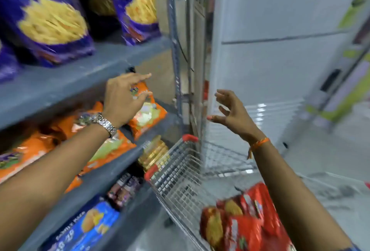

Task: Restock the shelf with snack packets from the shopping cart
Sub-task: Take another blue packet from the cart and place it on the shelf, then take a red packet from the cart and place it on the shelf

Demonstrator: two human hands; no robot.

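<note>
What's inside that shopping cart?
Red snack packets lie in the shopping cart, at its near end. The right arm covers part of them, and the frame edge hides whatever sits lower.

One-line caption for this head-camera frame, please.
Left hand at the orange packet on the shelf, right hand open above the cart of red packets.

Both forearms are bare from elbow to wrist; no sleeve covers either one. The left hand [125, 98] carries a silver metal watch [100, 121] at the wrist, with a linked bracelet band (the dial is blurred and cannot be read). The right hand [233, 113] carries a thin orange thread band [258, 145], knotted, with a short loose end hanging below the wrist. Well below that band, at the picture's bottom edge, a small strip of blue fabric [351, 248] shows.
</note>
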